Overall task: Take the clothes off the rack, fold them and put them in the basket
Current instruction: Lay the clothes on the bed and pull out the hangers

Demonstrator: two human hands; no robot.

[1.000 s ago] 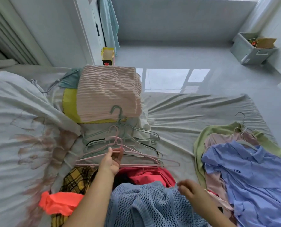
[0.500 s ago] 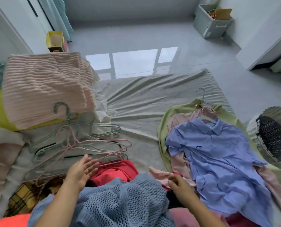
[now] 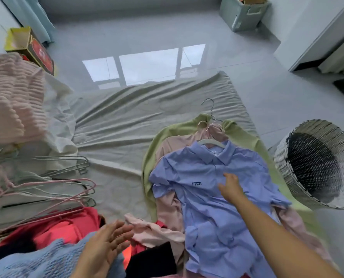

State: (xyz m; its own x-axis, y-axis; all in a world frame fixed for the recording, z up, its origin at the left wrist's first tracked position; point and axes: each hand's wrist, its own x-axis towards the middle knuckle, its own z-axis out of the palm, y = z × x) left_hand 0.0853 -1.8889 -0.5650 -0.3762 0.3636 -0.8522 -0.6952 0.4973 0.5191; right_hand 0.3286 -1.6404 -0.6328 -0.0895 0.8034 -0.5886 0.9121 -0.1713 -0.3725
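Observation:
A lilac-blue polo shirt (image 3: 211, 207) on a white hanger lies on top of a pink garment (image 3: 171, 209) and a light green garment (image 3: 149, 157), each with a wire hanger. My right hand (image 3: 230, 186) reaches over the polo's chest, fingers relaxed, holding nothing. My left hand (image 3: 108, 243) hovers open above a blue knit sweater (image 3: 46, 261) at the bottom left. A red garment (image 3: 66, 227) lies beside it. The white wicker basket (image 3: 283, 169) stands on the floor at the right, tipped toward me, with a dark inside.
A pile of bare wire hangers (image 3: 46, 189) lies at the left on the grey sheet (image 3: 127, 125). A folded pink ribbed blanket (image 3: 12, 97) is at far left, with a yellow box (image 3: 28, 45) behind it. A grey storage bin (image 3: 243, 13) stands at the far wall.
The view swung right and the basket came fully into sight. My left hand let go of the pink hanger and lifted open. My right hand moved from the blue sweater out over the polo shirt.

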